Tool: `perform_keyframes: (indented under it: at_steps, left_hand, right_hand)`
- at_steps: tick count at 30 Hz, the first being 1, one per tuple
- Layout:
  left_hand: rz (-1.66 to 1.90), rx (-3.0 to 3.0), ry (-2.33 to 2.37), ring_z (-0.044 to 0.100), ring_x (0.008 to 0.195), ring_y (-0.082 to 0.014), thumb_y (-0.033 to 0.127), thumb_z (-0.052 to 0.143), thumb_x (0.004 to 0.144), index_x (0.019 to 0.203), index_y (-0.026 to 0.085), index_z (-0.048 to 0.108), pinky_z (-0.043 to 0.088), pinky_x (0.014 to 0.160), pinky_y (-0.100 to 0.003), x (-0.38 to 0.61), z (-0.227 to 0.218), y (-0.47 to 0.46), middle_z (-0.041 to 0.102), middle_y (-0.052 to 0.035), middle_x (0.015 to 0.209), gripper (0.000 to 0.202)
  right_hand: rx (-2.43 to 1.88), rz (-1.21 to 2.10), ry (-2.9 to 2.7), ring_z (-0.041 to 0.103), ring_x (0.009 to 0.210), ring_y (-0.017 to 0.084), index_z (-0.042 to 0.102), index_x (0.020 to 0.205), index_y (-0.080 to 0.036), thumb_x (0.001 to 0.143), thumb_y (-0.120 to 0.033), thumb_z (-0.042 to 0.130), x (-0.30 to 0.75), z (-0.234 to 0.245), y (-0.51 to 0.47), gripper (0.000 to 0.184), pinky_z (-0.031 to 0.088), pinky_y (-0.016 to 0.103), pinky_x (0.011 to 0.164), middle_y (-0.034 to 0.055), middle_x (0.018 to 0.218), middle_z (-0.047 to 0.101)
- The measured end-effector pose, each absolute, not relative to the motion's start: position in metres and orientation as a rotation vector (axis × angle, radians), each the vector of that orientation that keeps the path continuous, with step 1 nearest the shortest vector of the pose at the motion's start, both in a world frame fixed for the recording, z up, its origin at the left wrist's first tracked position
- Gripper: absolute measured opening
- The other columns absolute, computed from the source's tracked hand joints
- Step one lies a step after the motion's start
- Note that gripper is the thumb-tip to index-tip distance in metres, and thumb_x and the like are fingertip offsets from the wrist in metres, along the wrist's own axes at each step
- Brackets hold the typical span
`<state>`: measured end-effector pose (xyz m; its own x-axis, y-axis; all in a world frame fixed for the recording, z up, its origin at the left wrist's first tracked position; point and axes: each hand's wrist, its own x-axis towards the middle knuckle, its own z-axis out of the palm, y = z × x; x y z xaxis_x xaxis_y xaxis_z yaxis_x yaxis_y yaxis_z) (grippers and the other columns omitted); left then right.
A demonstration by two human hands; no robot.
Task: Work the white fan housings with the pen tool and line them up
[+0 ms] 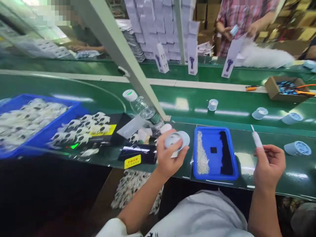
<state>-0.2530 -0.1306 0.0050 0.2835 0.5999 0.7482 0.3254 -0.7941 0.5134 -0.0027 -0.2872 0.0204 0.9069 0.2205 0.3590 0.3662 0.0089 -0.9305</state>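
Note:
My left hand is closed around a round pale-blue plastic part, held just left of a small blue tray. The tray holds a strip of tiny white pieces along its left side and a dark pad. My right hand is closed on a thin white pen-like tool, its tip pointing up and away, to the right of the tray. A similar round part lies on the green bench to the right of that hand.
A large blue bin of white parts sits at the left, with more white parts on a dark mat and a clear bottle. Round parts ride the green conveyor. Across it stand white boxes and a person in plaid. A slanted frame post crosses the view.

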Motion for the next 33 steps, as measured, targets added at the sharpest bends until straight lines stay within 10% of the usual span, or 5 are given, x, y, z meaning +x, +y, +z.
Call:
perform_keyframes:
  at_steps: [8,15,22,33]
  left_hand:
    - [2.036,2.295,0.847,0.063,0.108,-0.0250,0.024,0.071,0.078,0.101,0.025,0.060,0.054,0.089,-0.042,-0.282,0.012,-0.151,0.058,-0.0095,0.123,0.026]
    - [1.792,2.298,1.034,0.066,0.100,-0.0214,0.021,0.073,0.078,0.096,0.022,0.066,0.055,0.084,-0.034,-0.279,-0.009,-0.151,0.063,-0.0089,0.110,0.019]
    - [1.674,1.439,1.133,0.059,0.115,-0.0238,0.048,0.068,0.081,0.092,0.019,0.067,0.051,0.092,-0.034,-0.285,0.027,-0.160,0.059,-0.0109,0.125,0.030]
    - [1.507,0.546,1.181,0.064,0.064,-0.0107,0.056,0.088,0.051,0.075,0.016,0.067,0.053,0.060,-0.019,-0.318,0.006,-0.186,0.069,-0.0012,0.072,0.051]
  right_hand:
    - [-1.415,-0.119,-0.424,0.050,0.046,0.014,0.060,0.069,-0.020,0.052,-0.019,0.074,0.000,0.020,-0.290,0.022,0.038,0.032,0.051,-0.0023,0.057,0.056]
    - [-1.392,-0.188,-0.375,0.048,0.040,0.018,0.060,0.061,-0.024,0.045,-0.020,0.077,0.009,0.016,-0.293,0.023,0.035,0.036,0.046,0.0005,0.051,0.054]
    - [-1.570,0.036,-0.674,0.054,0.055,0.016,0.065,0.078,-0.021,0.062,-0.024,0.080,-0.038,0.031,-0.274,0.022,0.041,0.032,0.052,0.0011,0.067,0.060]
    - [-1.425,0.633,-1.629,0.056,0.058,0.014,0.054,0.084,-0.022,0.093,-0.051,0.051,-0.089,0.020,-0.169,0.031,0.046,0.029,0.058,0.0014,0.070,0.062]
